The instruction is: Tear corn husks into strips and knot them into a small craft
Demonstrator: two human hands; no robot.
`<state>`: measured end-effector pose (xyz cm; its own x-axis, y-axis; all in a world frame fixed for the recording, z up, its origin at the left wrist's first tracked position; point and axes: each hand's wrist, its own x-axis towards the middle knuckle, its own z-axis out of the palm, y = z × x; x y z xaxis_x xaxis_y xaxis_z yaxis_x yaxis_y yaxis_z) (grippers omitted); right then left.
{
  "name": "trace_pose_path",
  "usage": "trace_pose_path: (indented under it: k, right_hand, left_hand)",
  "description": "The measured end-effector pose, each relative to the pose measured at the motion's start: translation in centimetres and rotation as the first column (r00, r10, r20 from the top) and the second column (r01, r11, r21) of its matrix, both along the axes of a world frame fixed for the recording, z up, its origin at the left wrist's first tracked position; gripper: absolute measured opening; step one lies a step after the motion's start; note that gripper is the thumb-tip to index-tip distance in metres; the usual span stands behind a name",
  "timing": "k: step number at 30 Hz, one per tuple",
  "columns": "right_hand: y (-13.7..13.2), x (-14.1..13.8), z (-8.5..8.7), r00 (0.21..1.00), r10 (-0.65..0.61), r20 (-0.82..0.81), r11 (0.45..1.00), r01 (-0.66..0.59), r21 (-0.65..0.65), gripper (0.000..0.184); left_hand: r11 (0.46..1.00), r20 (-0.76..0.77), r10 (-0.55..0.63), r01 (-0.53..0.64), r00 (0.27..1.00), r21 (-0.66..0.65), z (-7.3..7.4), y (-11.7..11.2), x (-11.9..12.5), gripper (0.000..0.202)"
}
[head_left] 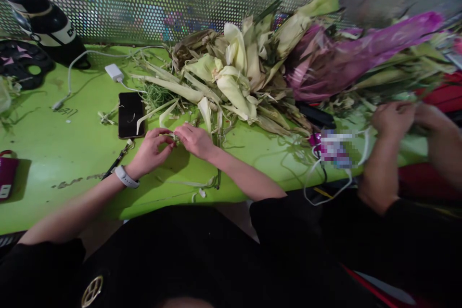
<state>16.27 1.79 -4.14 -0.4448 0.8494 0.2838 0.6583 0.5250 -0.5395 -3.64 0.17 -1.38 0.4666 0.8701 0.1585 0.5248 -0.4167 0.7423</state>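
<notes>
Over the green table [90,130], my left hand [153,151] and my right hand [195,140] meet, fingertips together. Pinched between them is a small pale green plant piece [175,137], mostly covered by the fingers; its exact kind does not show. Just beyond my hands lies a large heap of dried and pale corn husks [234,82], with long stalk-like strips sticking out toward me. A black phone [131,114] lies flat by my left hand, a thin curled strip on its screen. Loose pale strips [191,183] lie on the table nearer to my body.
A perforated metal screen [126,5] backs the table. A dark bottle [50,24], a white charger [114,72] with cable and a maroon power bank [7,175] are at left. To the right are a purple plastic bag [325,62] and a co-worker's hands [395,118].
</notes>
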Motion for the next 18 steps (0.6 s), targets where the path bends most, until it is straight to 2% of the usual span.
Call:
trace_pose_path:
  k: [4, 7, 9, 11, 14, 18]
  right_hand:
    - [0.2, 0.2, -0.5, 0.995, 0.037, -0.088, 0.998, -0.04, -0.041, 0.03]
    - [0.3, 0.2, -0.7, 0.992, 0.054, -0.11, 0.996, -0.06, -0.058, 0.031]
    - [0.3, 0.2, -0.8, 0.993, 0.049, -0.11, 0.997, -0.055, -0.056, 0.031]
    - [0.3, 0.1, -0.8, 0.993, 0.049, -0.11, 0.997, -0.055, -0.054, 0.029]
    - [0.3, 0.0, -0.8, 0.991, 0.056, -0.118, 0.997, -0.062, -0.054, 0.027]
    - [0.2, 0.0, -0.6, 0.981, 0.056, -0.186, 0.994, -0.072, -0.08, 0.025]
  left_hand:
    - [0.994, -0.055, -0.011, 0.017, 0.998, 0.11, 0.4, 0.2, -0.3, 0.026]
    - [0.993, -0.017, -0.003, 0.005, 1.0, 0.12, 0.3, 0.4, -0.3, 0.025]
    - [0.996, 0.016, 0.048, -0.05, 0.999, 0.079, 0.1, 0.6, -0.2, 0.021]
    - [0.995, 0.06, 0.093, -0.091, 0.994, -0.029, 0.0, 0.8, -0.1, 0.023]
    - [0.981, 0.099, 0.109, -0.091, 0.989, -0.173, -0.2, 1.2, 0.2, 0.027]
    - [0.972, 0.106, 0.089, -0.063, 0.99, -0.226, -0.6, 1.8, 0.4, 0.027]
